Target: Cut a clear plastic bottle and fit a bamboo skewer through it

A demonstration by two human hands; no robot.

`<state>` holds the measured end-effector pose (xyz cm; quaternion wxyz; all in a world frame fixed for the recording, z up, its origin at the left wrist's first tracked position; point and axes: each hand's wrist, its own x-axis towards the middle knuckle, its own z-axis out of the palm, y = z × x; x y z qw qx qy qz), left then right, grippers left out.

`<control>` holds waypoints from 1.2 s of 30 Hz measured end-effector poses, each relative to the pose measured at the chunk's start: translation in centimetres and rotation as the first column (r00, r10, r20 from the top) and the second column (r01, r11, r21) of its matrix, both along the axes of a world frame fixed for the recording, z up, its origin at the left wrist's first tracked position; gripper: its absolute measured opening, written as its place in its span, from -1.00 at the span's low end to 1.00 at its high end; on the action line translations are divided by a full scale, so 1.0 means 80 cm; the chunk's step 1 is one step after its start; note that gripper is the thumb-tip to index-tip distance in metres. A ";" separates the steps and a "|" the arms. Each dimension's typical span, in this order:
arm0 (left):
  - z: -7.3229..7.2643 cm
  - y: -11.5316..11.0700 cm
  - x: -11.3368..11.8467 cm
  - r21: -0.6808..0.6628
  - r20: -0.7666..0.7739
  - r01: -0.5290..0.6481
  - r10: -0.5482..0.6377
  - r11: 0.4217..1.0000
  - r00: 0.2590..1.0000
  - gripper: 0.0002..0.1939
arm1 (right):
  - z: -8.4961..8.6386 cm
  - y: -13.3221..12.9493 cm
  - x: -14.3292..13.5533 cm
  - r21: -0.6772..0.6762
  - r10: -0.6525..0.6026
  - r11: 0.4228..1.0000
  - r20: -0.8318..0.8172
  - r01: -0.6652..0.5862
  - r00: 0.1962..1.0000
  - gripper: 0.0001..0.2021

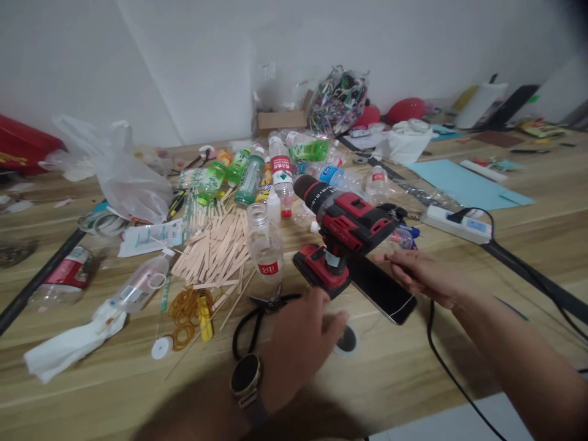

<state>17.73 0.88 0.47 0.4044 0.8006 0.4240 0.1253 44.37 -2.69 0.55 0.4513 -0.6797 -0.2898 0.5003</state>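
Note:
My left hand [301, 343], with a watch [245, 375] on the wrist, is over the front of the table. Its thumb stands apart from the curled fingers, and nothing shows between them. Just beyond it a red and black cordless drill [353, 223] stands upright on its battery, chuck towards the back left. Black-handled scissors or shears [257, 318] lie left of the hand, and a small round dark thing with a pale rim [348, 340] by the thumb. My right hand [425, 275] is closed beside a black phone [381, 288]; what its pressed fingers hold cannot be made out.
Wooden sticks [214, 245] lie heaped left of a clear bottle [266, 245]. Rubber bands [184, 312] and a yellow cutter [205, 315] are nearer. Several plastic bottles [280, 162] lie behind. A power strip [457, 223] with a black cable and blue sheet [468, 184] are right.

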 end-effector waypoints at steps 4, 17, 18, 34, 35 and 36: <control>-0.011 0.029 0.041 0.261 0.333 -0.264 0.170 0.929 0.927 -0.52 | -0.003 0.004 0.006 -0.020 0.037 0.999 0.030 -0.036 0.999 -0.59; -0.052 0.044 0.097 0.398 0.362 -0.382 0.240 0.834 0.901 -0.77 | 0.006 -0.001 0.006 -0.035 0.080 0.996 0.084 -0.077 0.993 -0.30; -0.052 0.044 0.099 0.394 0.377 -0.388 0.238 0.833 0.895 -0.77 | 0.006 0.000 0.005 -0.033 0.081 0.996 0.082 -0.078 0.993 -0.30; -0.031 0.086 0.095 0.295 0.396 -0.444 0.315 0.846 0.863 -0.81 | 0.055 -0.029 -0.002 0.515 -0.269 0.826 0.000 0.231 0.963 -0.72; -0.033 0.089 0.096 0.308 0.402 -0.445 0.309 0.841 0.862 -0.81 | 0.062 -0.036 -0.005 0.563 -0.288 0.793 0.008 0.234 0.958 -0.74; -0.036 0.092 0.098 0.319 0.408 -0.448 0.306 0.835 0.860 -0.82 | 0.066 -0.044 -0.006 0.595 -0.305 0.771 0.031 0.227 0.952 -0.73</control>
